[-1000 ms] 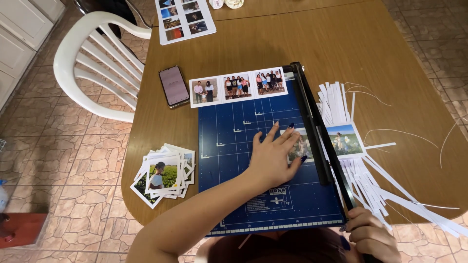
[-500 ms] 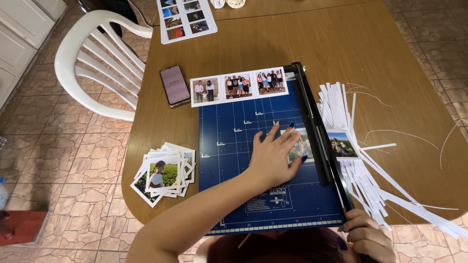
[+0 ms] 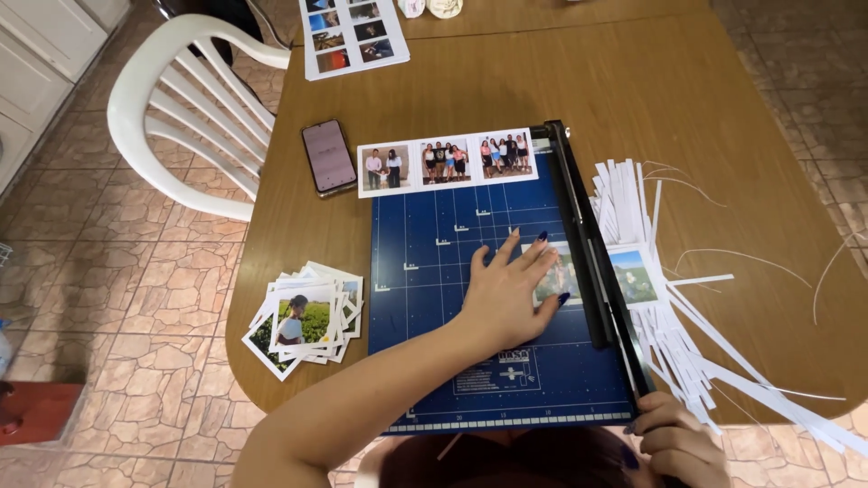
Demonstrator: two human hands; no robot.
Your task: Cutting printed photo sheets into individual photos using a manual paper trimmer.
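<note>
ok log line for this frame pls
left hand: flat on photo on cutter | right hand: gripping blade handle, blade down | cut photo: right of blade on strips | photo stack: left of cutter

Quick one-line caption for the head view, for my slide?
Left hand flattens a photo print on a blue paper trimmer; right hand holds the blade handle, white offcut strips alongside.

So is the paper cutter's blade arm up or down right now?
Down. The blade arm lies flat along the cutter's edge, with the right hand on its handle end.
</note>
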